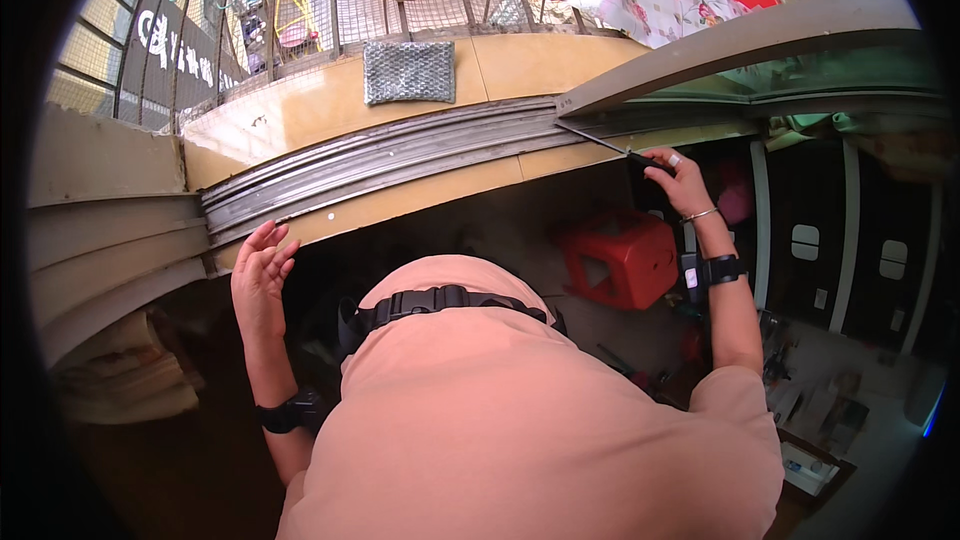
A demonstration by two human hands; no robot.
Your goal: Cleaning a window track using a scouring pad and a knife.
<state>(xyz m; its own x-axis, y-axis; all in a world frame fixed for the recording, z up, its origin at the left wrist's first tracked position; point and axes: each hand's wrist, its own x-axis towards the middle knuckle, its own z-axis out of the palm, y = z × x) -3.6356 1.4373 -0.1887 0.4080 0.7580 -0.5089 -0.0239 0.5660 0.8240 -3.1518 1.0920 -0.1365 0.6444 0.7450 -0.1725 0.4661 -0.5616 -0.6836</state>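
Your right grip point(684, 186) clasps a black-handled slim metal tool point(650, 162), seemingly working the grey ridged-metal track point(400, 158); next needs steady aim. Your left grip point(262, 282) looks loosely open.

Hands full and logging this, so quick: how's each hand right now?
Left hand: open, fingers loosely bent near the window track.
Right hand: closed, holding a black-handled screwdriver.

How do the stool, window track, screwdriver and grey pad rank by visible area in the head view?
Largest to smallest:
1. Window track
2. Stool
3. Grey pad
4. Screwdriver, partly hidden by fingers
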